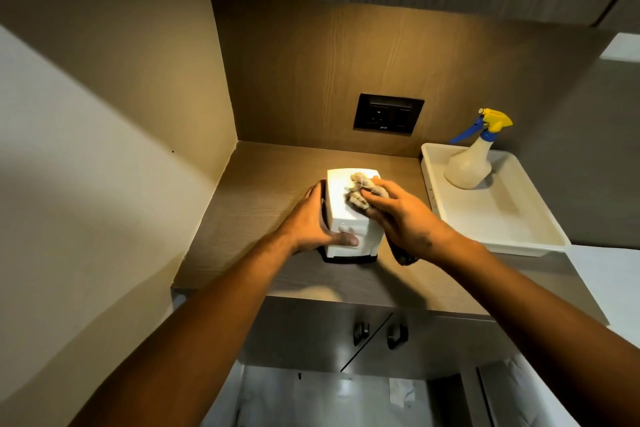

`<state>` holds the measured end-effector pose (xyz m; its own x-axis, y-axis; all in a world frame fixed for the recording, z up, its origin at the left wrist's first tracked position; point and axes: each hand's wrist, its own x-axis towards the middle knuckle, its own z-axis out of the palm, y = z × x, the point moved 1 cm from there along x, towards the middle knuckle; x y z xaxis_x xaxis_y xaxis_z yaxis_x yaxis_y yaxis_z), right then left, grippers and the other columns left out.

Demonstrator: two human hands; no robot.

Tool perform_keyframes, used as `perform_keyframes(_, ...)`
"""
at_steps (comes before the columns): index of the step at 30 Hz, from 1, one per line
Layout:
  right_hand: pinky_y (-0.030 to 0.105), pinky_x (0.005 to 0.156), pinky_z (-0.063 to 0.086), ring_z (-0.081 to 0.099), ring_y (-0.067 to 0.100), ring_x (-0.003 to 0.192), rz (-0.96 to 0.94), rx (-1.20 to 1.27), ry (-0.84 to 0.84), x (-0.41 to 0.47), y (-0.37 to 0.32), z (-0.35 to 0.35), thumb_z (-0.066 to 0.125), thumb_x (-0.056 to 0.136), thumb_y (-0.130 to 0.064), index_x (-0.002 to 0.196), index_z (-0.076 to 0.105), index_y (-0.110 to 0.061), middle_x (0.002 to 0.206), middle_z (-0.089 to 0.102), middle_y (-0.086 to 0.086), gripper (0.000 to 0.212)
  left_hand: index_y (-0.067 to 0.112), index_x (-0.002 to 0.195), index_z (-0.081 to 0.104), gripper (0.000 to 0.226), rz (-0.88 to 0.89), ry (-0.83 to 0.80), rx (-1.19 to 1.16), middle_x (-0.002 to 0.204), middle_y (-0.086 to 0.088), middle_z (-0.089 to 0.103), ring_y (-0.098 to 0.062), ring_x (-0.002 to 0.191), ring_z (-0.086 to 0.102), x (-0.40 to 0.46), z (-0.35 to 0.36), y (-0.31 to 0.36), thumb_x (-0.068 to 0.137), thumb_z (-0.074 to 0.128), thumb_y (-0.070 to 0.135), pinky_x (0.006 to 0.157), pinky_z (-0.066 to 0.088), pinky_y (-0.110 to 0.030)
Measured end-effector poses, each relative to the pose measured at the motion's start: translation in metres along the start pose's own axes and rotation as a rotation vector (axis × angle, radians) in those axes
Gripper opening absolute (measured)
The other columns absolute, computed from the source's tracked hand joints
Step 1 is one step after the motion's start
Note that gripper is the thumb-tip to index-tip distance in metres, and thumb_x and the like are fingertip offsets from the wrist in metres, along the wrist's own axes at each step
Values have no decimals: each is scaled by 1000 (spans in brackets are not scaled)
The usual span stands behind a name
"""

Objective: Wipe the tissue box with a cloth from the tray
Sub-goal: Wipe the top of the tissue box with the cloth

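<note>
A white tissue box (341, 199) with a dark base stands on the wooden counter (256, 204) under a warm light. My left hand (313, 222) grips its left side, with the thumb across the front face. My right hand (401, 215) presses a crumpled beige cloth (360, 189) onto the box's top right; a darker end of the cloth hangs below my wrist. The white tray (491, 215) lies to the right of the box.
A spray bottle (469, 163) with a blue and yellow trigger stands in the tray's far end. A black wall socket (388, 113) sits on the back panel. Walls close in at the left, a cabinet overhead. Cabinet doors with dark handles (379, 333) lie below the counter.
</note>
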<state>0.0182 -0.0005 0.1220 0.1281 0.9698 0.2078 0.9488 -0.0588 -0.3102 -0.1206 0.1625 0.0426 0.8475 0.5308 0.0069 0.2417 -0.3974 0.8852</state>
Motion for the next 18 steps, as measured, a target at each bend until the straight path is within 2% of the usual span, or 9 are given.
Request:
perform_keyframes(4,28,93,33,50,32,116,197,34,46,35,22,-7,48,98,-28,134,54,-15,134,51,15,38,26,154,27,136,-29,11,10,151,-2,47,-21,136,47,0,0,0,44,99,58,109,48,-51)
perform_keyframes(9,30,81,41,52,22,93,268,-13,15,91,7,3,44,98,-32,119,61,-7,120,55,14,36,30,150,31,131,-15,13,24,145,3,49,-16,129,51,-1,-1,-1,43,100,61,106,51,-48)
perform_keyframes(11,33,83,42,51,23,95,238,-41,7,95,-8,8,44,98,-32,123,58,-8,123,52,14,37,32,149,32,130,4,18,23,143,6,50,-14,128,51,-1,-1,-1,43,101,61,106,50,-44)
perform_keyframes(14,30,84,41,53,29,105,117,-40,26,75,-32,19,47,97,-23,129,54,-11,128,47,12,35,33,148,32,125,13,25,58,142,8,50,-13,126,52,-1,0,-1,46,98,62,105,49,-40)
perform_keyframes(16,32,85,46,53,28,106,34,-40,46,51,-36,26,54,94,-20,129,54,-14,130,46,9,36,39,143,36,114,45,17,48,137,13,53,-4,122,53,-1,2,-3,49,99,56,104,50,-35)
perform_keyframes(18,30,88,45,52,27,111,68,-15,81,35,-25,24,54,94,-21,130,54,-15,132,47,6,36,43,141,36,113,42,25,33,138,14,52,0,122,52,-1,1,-1,48,99,56,103,50,-33)
